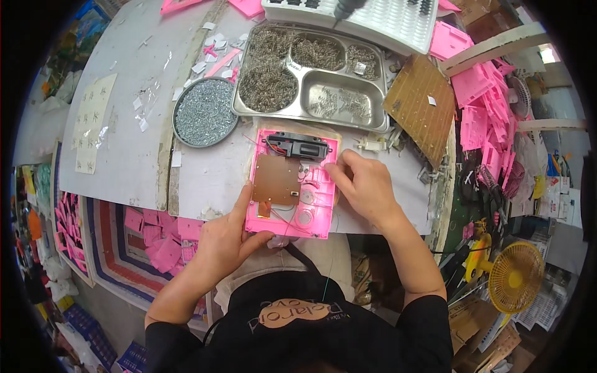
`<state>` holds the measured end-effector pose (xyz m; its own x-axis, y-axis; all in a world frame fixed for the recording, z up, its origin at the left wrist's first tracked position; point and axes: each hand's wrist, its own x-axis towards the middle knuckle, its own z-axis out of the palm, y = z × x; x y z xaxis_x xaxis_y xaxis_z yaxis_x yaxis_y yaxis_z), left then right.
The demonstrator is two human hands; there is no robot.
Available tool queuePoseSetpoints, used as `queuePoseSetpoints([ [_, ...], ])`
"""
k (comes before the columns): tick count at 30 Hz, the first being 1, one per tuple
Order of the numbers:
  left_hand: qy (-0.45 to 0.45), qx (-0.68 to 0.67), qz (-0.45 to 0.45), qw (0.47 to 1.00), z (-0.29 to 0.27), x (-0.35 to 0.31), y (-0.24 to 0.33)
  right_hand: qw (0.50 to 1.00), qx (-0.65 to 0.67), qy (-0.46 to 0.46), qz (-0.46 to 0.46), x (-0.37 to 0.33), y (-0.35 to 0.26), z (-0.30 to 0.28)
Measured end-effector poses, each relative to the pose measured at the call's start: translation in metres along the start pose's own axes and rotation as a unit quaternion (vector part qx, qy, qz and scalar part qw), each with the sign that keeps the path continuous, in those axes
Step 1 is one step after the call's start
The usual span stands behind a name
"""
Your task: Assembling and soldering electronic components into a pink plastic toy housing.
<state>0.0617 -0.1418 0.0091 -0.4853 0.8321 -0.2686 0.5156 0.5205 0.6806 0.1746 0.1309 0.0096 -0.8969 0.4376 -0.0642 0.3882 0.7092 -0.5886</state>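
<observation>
Though cluttered inside, pink casing [322, 199] between hands [225, 241] [368, 188]

Over there, the fisheye camera rides on the person's head, the left of a pair, facing steeply down past the black shirt [373, 339] to the desk [205, 177], near enough that left hand [225, 241] and right hand [365, 188] sit mid-view.

Passage over tabletop [140, 165] left of pink casing [320, 215], metal tray [299, 73] blocking beyond, board [421, 110] beyond right
</observation>
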Motion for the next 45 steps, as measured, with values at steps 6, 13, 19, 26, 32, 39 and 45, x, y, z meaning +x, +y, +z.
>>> queuePoseSetpoints([
  [6, 0.045, 0.032, -0.012, 0.998, 0.006, 0.007, 0.005, 0.989, -0.033, 0.049, -0.133, 0.021, 0.011, 0.007],
  [13, 0.084, 0.055, 0.024, 0.995, 0.008, 0.008, 0.003, 0.958, -0.07, 0.064, -0.27, 0.008, -0.013, 0.015],
  [19, 0.072, 0.109, 0.161, 0.978, -0.012, 0.017, 0.035, 0.958, -0.089, 0.038, -0.271, 0.008, -0.019, 0.019],
  [26, -0.022, 0.103, 0.288, 0.952, 0.006, 0.04, 0.037, 0.967, -0.027, 0.069, -0.243, -0.007, -0.003, 0.008],
  [32, -0.064, 0.079, 0.292, 0.951, 0.004, 0.049, 0.034, 0.995, 0.083, -0.05, 0.024, -0.09, -0.014, 0.009],
  [39, 0.001, 0.11, 0.343, 0.933, 0.018, 0.05, 0.029, 0.909, 0.364, -0.19, -0.073, -0.115, -0.046, 0.008],
  [45, 0.08, 0.091, 0.335, 0.935, 0.035, 0.052, 0.023, 0.989, 0.118, 0.048, -0.073, -0.062, -0.007, -0.007],
])
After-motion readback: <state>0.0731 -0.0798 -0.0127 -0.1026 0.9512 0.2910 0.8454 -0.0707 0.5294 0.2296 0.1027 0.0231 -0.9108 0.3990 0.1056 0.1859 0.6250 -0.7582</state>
